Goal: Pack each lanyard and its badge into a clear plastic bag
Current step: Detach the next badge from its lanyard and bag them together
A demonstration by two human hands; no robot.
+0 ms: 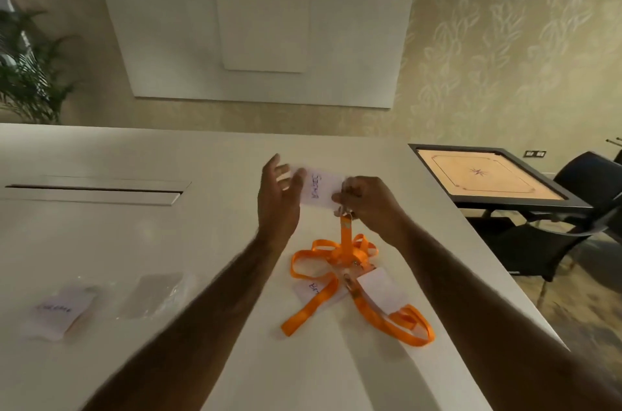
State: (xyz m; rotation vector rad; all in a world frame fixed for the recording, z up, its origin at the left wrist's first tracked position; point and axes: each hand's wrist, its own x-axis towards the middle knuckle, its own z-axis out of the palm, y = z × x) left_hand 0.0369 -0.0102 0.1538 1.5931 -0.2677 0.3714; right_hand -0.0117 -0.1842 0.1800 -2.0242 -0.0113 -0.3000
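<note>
Badge (pixel 319 190) held up, not yet bagged
Right hand (pixel 367 201) pinches the badge at its clip near the table's (pixel 168 158) right edge; left hand (pixel 279 195), fingers straight, steadies it. Its lanyard (pixel 345 235) trails down; gathering that strap likely comes next.

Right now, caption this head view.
Right hand pinches a white badge, left hand open beside it, orange lanyard trailing to the table.

Orange lanyards (pixel 340 255), centre right: woven cloth ribbon with a slight sheen. Raised badge (pixel 321 190): white, matt, paper-like card. Clip (pixel 346 213) beneath it: bright metal. Clear bags (pixel 154 296), near left: thin, glossy, crinkled plastic. Table (pixel 134 235): smooth, pale, satin. Carrom board (pixel 488 178), far right: smooth wood, black frame. Wall panels (pixel 168 40): glossy white.
</note>
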